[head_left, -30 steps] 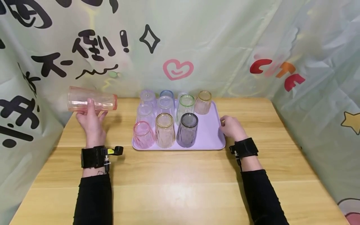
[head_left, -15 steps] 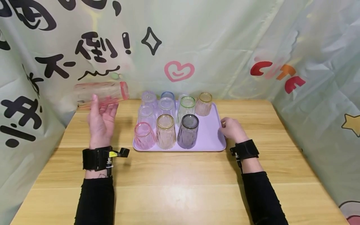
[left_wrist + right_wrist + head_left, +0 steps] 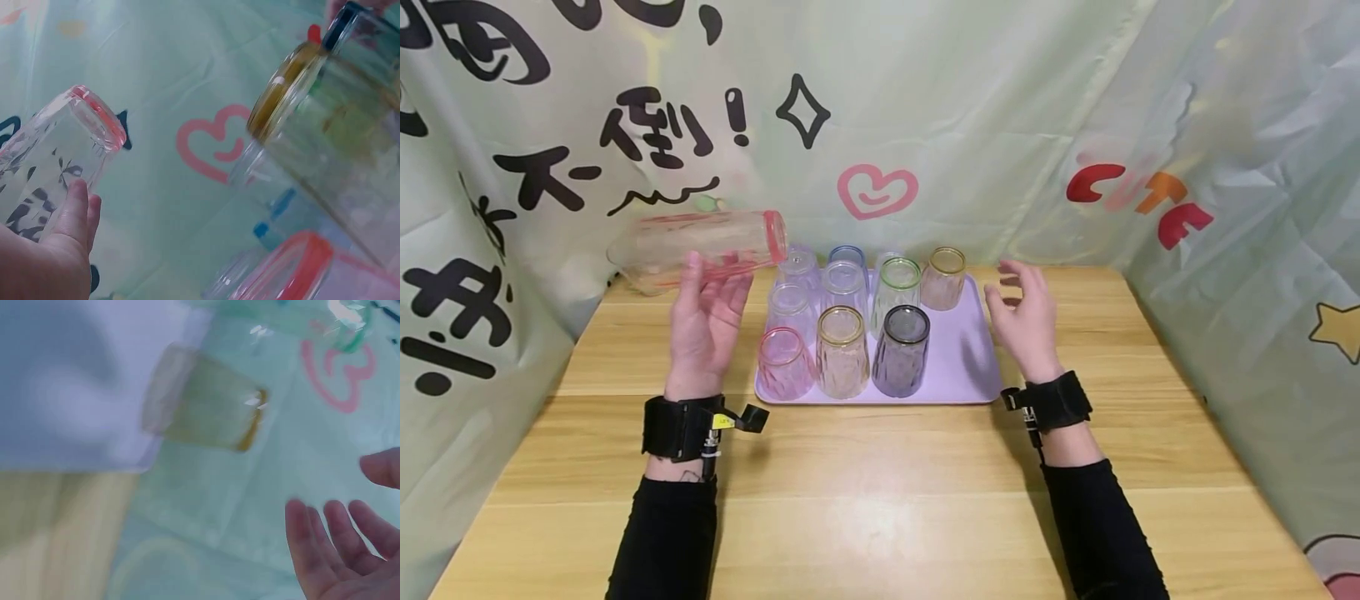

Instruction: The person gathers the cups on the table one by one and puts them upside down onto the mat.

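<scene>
My left hand (image 3: 707, 333) holds a tall clear glass (image 3: 700, 237) with a pink end, thumb on its near side and fingers beneath. The glass lies nearly level in the air, its pink end pointing right, close to the back left of a lilac tray (image 3: 958, 362). In the left wrist view the same glass (image 3: 62, 150) shows at the left. My right hand (image 3: 1026, 321) hovers by the tray's right edge, fingers loosely bent, holding nothing. Closest to it on the tray is a short amber glass (image 3: 943, 279), also in the right wrist view.
Several glasses stand narrow end up on the tray, among them a pink one (image 3: 786, 364), a tall yellow-ringed one (image 3: 842, 354), a dark grey one (image 3: 901, 354) and a green-ringed one (image 3: 897, 287). A printed cloth (image 3: 985, 125) hangs behind the wooden table (image 3: 865, 500).
My left hand has carried the pink-ended glass rightward, toward the tray. My right hand has come off the tray's right edge and lifted, its fingers opening. The glasses on the tray stay put.
</scene>
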Available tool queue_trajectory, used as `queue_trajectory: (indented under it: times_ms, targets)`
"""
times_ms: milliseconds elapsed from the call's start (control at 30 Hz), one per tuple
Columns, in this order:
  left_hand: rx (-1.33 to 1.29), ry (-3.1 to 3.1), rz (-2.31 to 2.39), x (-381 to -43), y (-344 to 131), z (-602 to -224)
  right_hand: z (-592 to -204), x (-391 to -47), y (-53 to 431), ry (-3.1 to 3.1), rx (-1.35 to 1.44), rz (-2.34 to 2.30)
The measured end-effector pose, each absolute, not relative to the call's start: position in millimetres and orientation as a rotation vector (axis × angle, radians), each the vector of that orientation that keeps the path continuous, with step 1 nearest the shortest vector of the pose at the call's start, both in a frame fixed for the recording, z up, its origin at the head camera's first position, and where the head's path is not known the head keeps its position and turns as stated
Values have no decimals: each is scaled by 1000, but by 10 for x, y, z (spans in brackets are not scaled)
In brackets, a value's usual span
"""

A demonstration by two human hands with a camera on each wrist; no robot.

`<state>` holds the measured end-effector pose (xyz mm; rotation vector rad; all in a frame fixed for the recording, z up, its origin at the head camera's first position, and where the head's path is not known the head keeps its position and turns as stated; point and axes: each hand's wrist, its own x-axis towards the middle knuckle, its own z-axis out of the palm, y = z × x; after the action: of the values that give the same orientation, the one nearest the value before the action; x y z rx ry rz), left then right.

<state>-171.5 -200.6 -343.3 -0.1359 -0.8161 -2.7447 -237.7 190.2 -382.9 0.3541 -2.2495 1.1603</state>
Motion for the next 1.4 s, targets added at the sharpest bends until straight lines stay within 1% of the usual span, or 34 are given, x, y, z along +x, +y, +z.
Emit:
queue_trajectory:
  times_ms: [100, 300, 433, 700, 867, 1000, 1200, 1400]
  targets:
    - [-180, -839, -2755, -1694, -1927, -3417, -3656, -2268, 1750, -2128, 430, 1208]
    - [-238, -905, -2770, -1664, -1786, -3397, -3274, -1946, 1375, -1987, 584, 1312]
    - [-269, -954, -2787, -1655, -1692, -3401, -3139, -1831, 1193, -1952, 632, 1359]
    - [-341, -1135, -2762, -1619, -1509, -3397, -3039, -1725, 937, -1947, 800, 1449]
    - [-428, -1229, -2740, -1599, -1426, -3392, -3026, -1655, 837, -1960, 932, 1464]
    - [-446, -1313, -2720, -1588, -1377, -3382, -3024, -1612, 784, -1971, 1017, 1435]
    - [-450, -1507, -2648, -1539, -1347, -3369, -3009, -1549, 735, -2015, 1075, 1343]
    - [-531, -1627, -2577, -1528, -1295, -3371, -3038, -1533, 710, -2059, 1125, 1284]
